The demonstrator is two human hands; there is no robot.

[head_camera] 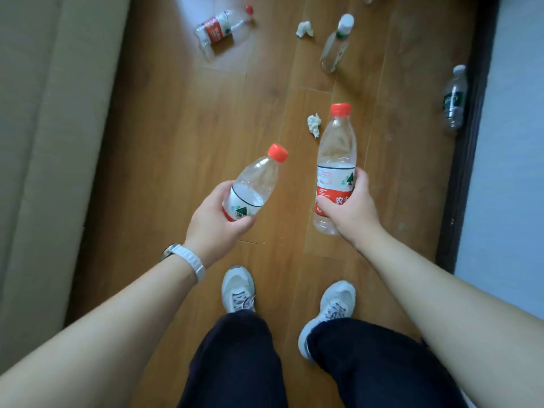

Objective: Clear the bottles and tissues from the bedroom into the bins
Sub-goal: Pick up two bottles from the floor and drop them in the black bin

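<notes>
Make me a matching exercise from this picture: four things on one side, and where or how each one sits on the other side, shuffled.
Things:
1. left-hand bottle
2. white-capped bottle
3. green-labelled bottle
4. near tissue

Places or states:
A. lying beside the dark skirting
B. crumpled just left of the right-hand bottle
C. held, red cap tilted to the right
D. lying to the right of the far tissue

Pairs: 1-C, 2-D, 3-A, 4-B.
</notes>
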